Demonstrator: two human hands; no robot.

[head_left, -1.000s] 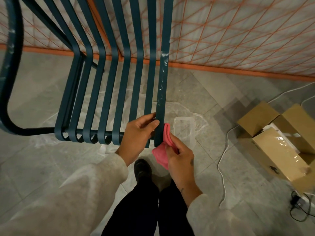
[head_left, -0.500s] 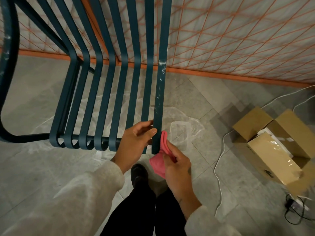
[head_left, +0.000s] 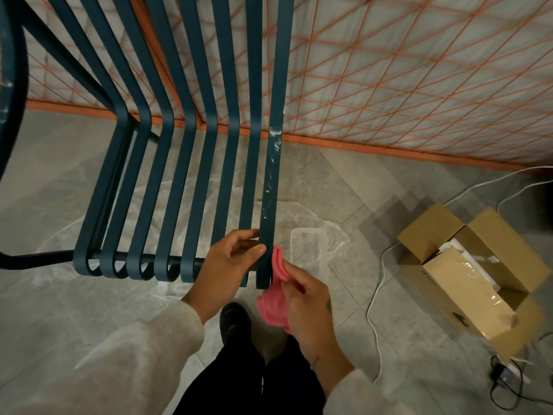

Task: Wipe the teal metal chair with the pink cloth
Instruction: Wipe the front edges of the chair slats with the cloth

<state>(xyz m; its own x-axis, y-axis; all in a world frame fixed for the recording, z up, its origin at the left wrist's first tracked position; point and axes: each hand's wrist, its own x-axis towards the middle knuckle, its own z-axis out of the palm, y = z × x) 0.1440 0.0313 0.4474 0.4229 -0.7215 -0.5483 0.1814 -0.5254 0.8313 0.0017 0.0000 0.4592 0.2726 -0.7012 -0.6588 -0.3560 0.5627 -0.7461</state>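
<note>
The teal metal chair (head_left: 182, 181) fills the upper left, its seat made of several long slats that curl under at the front edge. The rightmost slat (head_left: 270, 187) carries white smears along its length. My left hand (head_left: 230, 265) grips the front end of that slat, thumb on top and fingers behind it. My right hand (head_left: 305, 304) holds the folded pink cloth (head_left: 273, 295) pressed against the slat's right side near the front end.
A clear plastic lid or tray (head_left: 308, 247) lies on the tiled floor under the chair's front. An open cardboard box (head_left: 478, 277) sits at the right with white cables (head_left: 377, 295) beside it. An orange-gridded wall panel (head_left: 404, 85) stands behind. My legs and shoe (head_left: 236, 324) are below.
Both hands and the cloth stay at the front end of the rightmost slat. The view has shifted slightly, moving the chair and box a little left and down in the frame.
</note>
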